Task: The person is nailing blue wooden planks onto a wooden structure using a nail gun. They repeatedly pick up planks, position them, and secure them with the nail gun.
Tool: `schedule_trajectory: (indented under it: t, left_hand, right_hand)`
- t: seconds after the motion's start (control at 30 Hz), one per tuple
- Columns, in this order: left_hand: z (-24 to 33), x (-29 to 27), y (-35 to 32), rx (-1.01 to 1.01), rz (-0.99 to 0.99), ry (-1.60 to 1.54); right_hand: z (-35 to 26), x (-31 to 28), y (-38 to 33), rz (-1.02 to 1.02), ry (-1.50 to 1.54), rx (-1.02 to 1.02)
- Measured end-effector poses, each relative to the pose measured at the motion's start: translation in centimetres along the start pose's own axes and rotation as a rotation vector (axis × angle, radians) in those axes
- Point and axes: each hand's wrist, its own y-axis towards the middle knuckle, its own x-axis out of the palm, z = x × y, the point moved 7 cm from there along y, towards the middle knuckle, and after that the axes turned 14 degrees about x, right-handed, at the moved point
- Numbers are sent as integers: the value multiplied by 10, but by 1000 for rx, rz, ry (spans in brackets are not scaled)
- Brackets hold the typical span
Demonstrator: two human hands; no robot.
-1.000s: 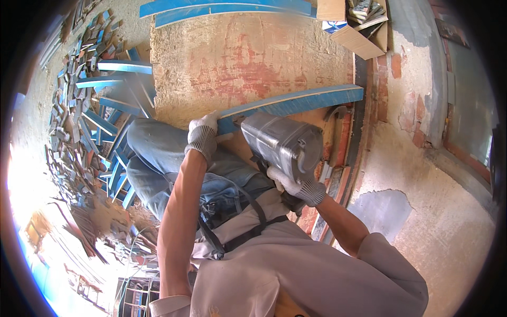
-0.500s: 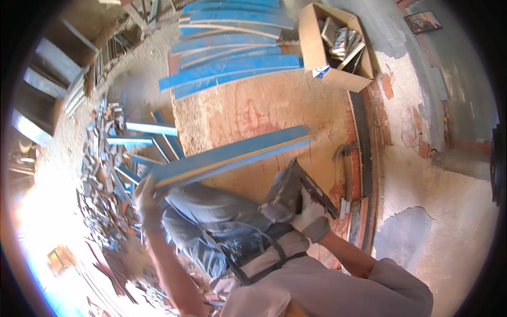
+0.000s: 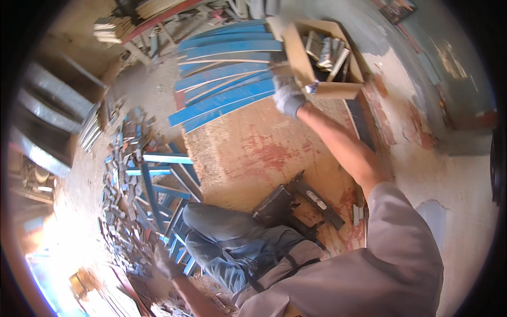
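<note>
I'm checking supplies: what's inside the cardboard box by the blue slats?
The cardboard box holds a jumble of grey metallic strips or packets, standing on edge. Its near wall hides the bottom, so what lies underneath cannot be seen. The right hand is beside it.

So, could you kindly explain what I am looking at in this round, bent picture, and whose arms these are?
This is one view from a wide camera worn on a person's head, looking down, so straight edges curve near the rim. There is no machine: the arms are the wearer's own. The right hand, in a grey work glove, reaches forward to the stack of blue painted boards lying on the wooden board table, right beside an open cardboard box of metal parts. I cannot tell whether its grip has closed on a board. The left hand, also gloved, is low by the person's knee, near the heap of blue wood scraps on the floor; it is too blurred to judge. A dark nail gun lies on the table, held by nobody.
</note>
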Motion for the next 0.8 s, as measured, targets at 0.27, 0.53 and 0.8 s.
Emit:
schedule_trajectory:
  t: [0.27,0.53,0.8]
  left_hand:
    - [-6,0,-68,-92,106,149]
    - [39,73,-74,223,-75,169]
    - [107,207,-87,511,-418,223]
  right_hand:
    - [33,24,35,-242,-196,3]
    - [46,42,-63,-237,33,-93]
    - [16,31,-139,-397,-20,-88]
